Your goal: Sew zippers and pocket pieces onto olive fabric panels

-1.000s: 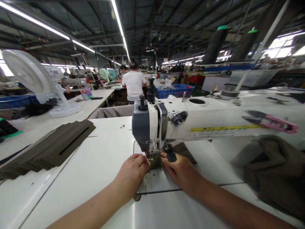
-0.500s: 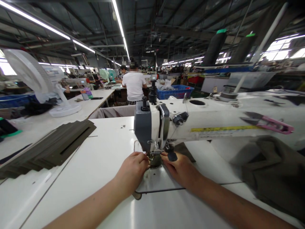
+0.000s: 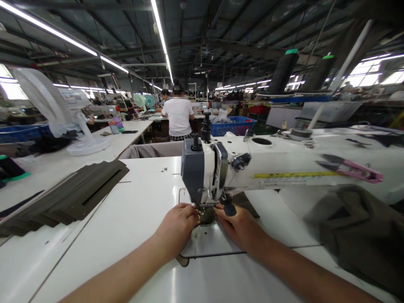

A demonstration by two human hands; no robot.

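A white and grey sewing machine stands in front of me. Under its presser foot lies a piece of dark olive fabric, and more of it shows behind the needle area to the right. My left hand is closed on the fabric's left edge, close beside the foot. From the right, my right hand pinches the same piece, its fingertips partly behind a black round part of the machine. The needle tip is too small to make out.
To the left lies a stack of olive fabric pieces, with a white fan behind it. Pink-handled thread snips rest on the machine arm. Crumpled olive cloth lies at right. Ahead, a person in a white shirt sits near a blue basket.
The view has shifted slightly, so the whole scene sits a little lower. Both hands keep their places on the fabric beside the presser foot, with no clear movement of the piece.
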